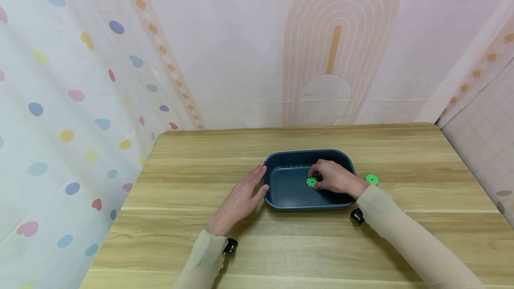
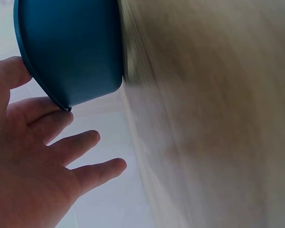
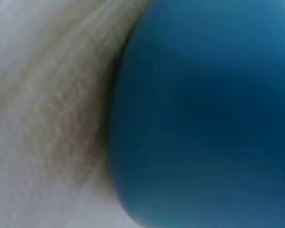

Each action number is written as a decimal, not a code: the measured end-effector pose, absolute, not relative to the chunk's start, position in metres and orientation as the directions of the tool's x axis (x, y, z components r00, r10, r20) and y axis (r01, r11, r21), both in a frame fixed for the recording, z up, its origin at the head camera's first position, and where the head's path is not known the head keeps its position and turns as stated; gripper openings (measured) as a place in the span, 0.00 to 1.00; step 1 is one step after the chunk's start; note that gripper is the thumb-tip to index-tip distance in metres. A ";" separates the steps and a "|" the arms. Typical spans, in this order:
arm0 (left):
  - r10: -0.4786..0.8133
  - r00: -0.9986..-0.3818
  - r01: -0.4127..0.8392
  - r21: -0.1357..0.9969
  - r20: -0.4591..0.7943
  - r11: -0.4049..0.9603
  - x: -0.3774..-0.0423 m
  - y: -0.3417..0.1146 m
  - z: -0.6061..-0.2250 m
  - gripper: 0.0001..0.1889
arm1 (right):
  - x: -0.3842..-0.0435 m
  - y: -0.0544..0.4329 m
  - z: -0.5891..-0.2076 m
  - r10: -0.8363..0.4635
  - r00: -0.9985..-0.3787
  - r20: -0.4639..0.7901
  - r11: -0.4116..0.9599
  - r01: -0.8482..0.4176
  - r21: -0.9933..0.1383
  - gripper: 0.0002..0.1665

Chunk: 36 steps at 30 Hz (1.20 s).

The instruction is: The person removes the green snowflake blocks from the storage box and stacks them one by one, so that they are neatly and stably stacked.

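Observation:
A dark blue oblong basin sits on the wooden table. Reaching over its right side, my right hand pinches a small green notched disc inside the basin, low over the floor; whether the disc touches the floor I cannot tell. My left hand touches the basin's left end with fairly straight fingers. In the left wrist view, the thumb and forefinger of that hand meet the rim, while the other fingers are spread. The right wrist view holds only the basin's blurred outer wall; the hand is hidden there.
A second green notched disc lies on the table just right of the basin, close to the right forearm. The wooden tabletop ends at a patterned curtain behind and at the left. Each wrist wears a small black device.

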State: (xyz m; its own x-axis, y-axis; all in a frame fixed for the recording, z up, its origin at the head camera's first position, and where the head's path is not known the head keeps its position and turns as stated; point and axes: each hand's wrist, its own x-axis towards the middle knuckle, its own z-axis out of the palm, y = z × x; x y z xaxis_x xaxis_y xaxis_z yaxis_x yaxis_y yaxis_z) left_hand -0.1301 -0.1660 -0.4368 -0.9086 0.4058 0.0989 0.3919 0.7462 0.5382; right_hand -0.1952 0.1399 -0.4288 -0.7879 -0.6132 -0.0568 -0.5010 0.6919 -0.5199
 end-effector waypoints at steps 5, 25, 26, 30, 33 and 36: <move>0.401 -0.911 0.386 0.540 0.095 0.748 -0.130 -0.166 -0.437 0.32 | -0.194 0.139 -0.428 -0.616 -0.785 -0.061 0.697 -0.507 -0.508 0.15; 0.399 -0.913 0.380 0.542 0.090 0.749 -0.131 -0.166 -0.438 0.32 | -0.182 0.143 -0.421 -0.604 -0.797 0.022 0.675 -0.526 -0.517 0.19; 0.399 -0.913 0.380 0.542 0.090 0.749 -0.131 -0.166 -0.438 0.32 | -0.182 0.144 -0.421 -0.599 -0.800 0.027 0.676 -0.524 -0.518 0.18; 0.400 -0.912 0.383 0.546 0.093 0.745 -0.131 -0.166 -0.438 0.32 | -0.179 0.146 -0.418 -0.583 -0.811 0.050 0.681 -0.521 -0.515 0.18; 0.402 -0.911 0.385 0.547 0.095 0.743 -0.130 -0.166 -0.438 0.32 | -0.177 0.147 -0.416 -0.575 -0.816 0.066 0.683 -0.522 -0.511 0.18; 0.405 -0.909 0.388 0.548 0.096 0.741 -0.130 -0.166 -0.438 0.32 | -0.176 0.149 -0.414 -0.566 -0.821 0.080 0.680 -0.520 -0.517 0.18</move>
State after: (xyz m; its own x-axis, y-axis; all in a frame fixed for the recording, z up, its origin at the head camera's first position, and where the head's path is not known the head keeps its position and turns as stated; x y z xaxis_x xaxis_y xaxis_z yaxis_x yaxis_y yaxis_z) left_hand -0.1303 -0.1664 -0.4376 -0.9092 0.4050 0.0962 0.3881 0.7411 0.5480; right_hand -0.1755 0.1488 -0.4144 -0.8206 -0.5660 0.0797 -0.5195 0.6805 -0.5168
